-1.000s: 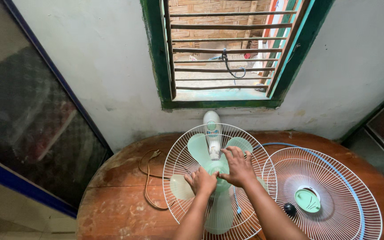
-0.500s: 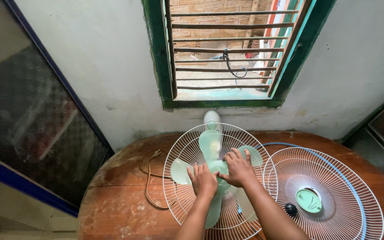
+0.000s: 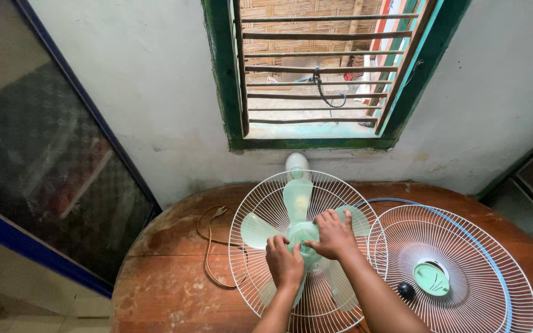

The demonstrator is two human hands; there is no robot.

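While the front guard [image 3: 458, 271] already lies off, flat on the wooden table [image 3: 161, 265] just right of the fan, the pale green blade [image 3: 297, 197] is still seated on its hub inside the rear guard [image 3: 248, 203]. In the head view, the left hand [image 3: 285, 262] curls loosely over the lower edge of the hub and the right hand [image 3: 334, 234] grips the hub from the right, fingers closed round it. A small black knob [image 3: 406, 290] rests on the loose guard, so I judge the blade's removal is underway, not finished.
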